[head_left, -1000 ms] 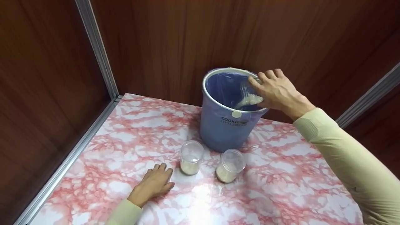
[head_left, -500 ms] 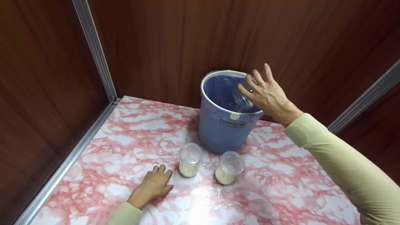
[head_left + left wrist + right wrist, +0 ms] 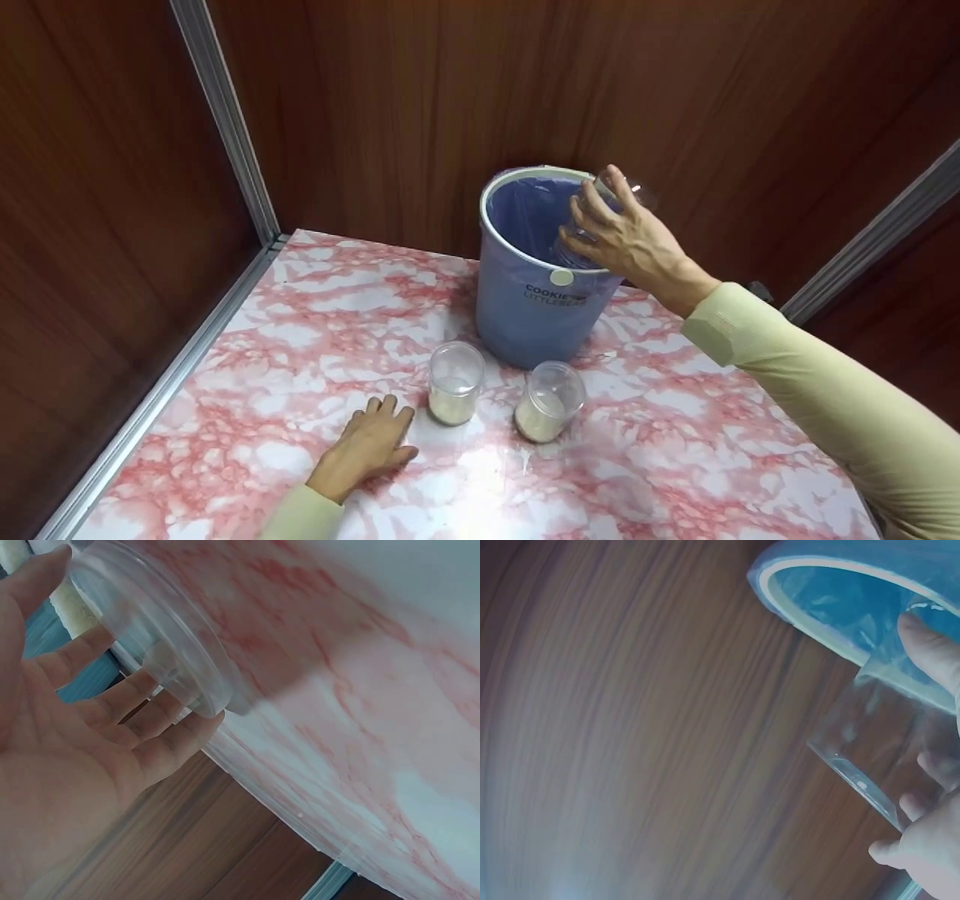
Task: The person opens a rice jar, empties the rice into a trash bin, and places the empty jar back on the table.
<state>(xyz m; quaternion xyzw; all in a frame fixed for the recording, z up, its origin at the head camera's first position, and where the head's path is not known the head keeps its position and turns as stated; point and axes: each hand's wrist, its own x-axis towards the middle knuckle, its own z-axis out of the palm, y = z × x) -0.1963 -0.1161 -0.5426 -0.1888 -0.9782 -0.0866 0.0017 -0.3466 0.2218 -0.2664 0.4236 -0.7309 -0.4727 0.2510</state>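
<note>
Grain [image 3: 452, 409] in two jars [image 3: 456, 366] near bin [image 3: 532, 322]

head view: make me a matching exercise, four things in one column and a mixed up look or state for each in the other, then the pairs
Things
1. blue bin
2. right hand
3. left hand
4. tabletop

Looks and states
A. fingers apart, holding nothing
B. marbled red and white
C. dark lettering on its side
D. holding a clear jar

Pairs: 1-C, 2-D, 3-A, 4-B
</note>
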